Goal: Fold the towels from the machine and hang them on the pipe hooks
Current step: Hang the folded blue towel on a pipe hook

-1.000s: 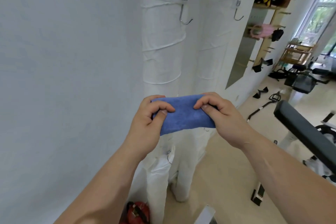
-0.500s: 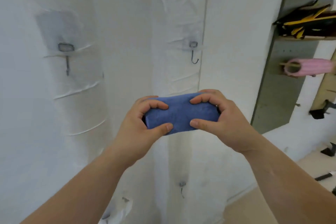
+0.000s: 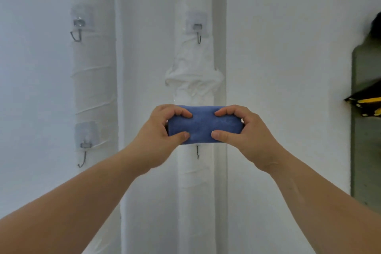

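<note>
A folded blue towel (image 3: 203, 125) is held level at chest height in front of the right white-wrapped pipe (image 3: 196, 181). My left hand (image 3: 160, 134) grips its left end, fingers curled over the top and thumb underneath. My right hand (image 3: 245, 132) grips its right end the same way. Just below the towel a metal hook (image 3: 198, 151) sticks out from that pipe; its upper part is hidden behind the towel. Another hook (image 3: 198, 34) sits higher on the same pipe. The left pipe (image 3: 94, 88) carries an upper hook (image 3: 76, 32) and a lower hook (image 3: 83, 154).
Loose white wrapping bunches out (image 3: 193, 80) on the right pipe above the towel. White wall fills the background. At the right edge a grey-green panel (image 3: 366, 150) and a black-and-yellow object (image 3: 367, 103) stick into view.
The view has swung up and closer to the pipes, leaving the floor and gym gear out of sight. Both hands keep their grip and have brought the towel up against the right pipe, over its lower hook.
</note>
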A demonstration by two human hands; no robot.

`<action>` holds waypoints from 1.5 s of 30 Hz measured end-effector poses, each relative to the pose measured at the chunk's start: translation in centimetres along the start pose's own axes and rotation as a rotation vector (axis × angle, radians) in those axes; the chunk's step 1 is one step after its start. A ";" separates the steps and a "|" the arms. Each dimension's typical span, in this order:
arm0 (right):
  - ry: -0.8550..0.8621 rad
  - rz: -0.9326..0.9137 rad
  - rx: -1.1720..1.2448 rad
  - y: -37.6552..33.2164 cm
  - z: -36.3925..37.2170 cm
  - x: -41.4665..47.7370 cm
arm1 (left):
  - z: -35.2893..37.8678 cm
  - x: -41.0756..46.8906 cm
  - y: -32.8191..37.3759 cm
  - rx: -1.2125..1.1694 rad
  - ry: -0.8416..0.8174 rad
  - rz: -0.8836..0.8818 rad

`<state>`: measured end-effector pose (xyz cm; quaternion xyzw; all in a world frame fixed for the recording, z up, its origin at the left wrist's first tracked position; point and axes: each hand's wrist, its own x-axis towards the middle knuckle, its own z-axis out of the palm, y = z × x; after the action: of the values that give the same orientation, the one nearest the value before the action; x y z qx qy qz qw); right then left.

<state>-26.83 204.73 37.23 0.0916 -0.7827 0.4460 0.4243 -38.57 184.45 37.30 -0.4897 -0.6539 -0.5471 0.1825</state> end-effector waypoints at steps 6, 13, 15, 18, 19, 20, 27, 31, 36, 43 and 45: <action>-0.013 -0.179 -0.022 -4.1 -1.3 7.0 | -1.9 6.0 3.5 0.083 0.152 0.126; 0.105 -0.314 -0.039 -7.3 -3.0 15.7 | -2.6 14.4 6.1 0.158 0.302 0.302; 0.122 -0.341 -0.047 -7.8 -3.5 18.1 | -3.0 16.9 6.6 0.164 0.316 0.329; 0.129 -0.365 -0.033 -8.2 -4.0 21.1 | -3.5 19.8 7.0 0.136 0.318 0.335; 0.128 -0.365 -0.027 -8.3 -4.1 22.0 | -3.6 20.6 7.1 0.120 0.316 0.326; 0.125 -0.367 -0.023 -8.4 -4.1 22.9 | -3.8 21.3 7.1 0.105 0.319 0.316; 0.109 -0.351 0.037 -6.7 -3.2 26.2 | -4.7 23.8 5.4 0.056 0.294 0.240; 0.098 -0.336 0.137 -5.3 -3.2 26.1 | -4.1 23.9 4.6 -0.003 0.293 0.215; 0.074 -0.308 0.149 -5.0 -3.3 25.2 | -4.2 23.2 4.6 0.002 0.280 0.156; 0.213 -0.379 -0.295 -5.3 -3.0 24.2 | -4.1 22.8 4.5 0.434 0.319 0.340; 0.397 -0.493 -0.783 -4.8 -2.5 24.2 | -4.0 22.7 4.4 0.904 0.395 0.442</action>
<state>-38.00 209.52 58.85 0.0210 -0.7506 0.0145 0.6603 -46.40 190.58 58.56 -0.3761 -0.6587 -0.2412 0.6054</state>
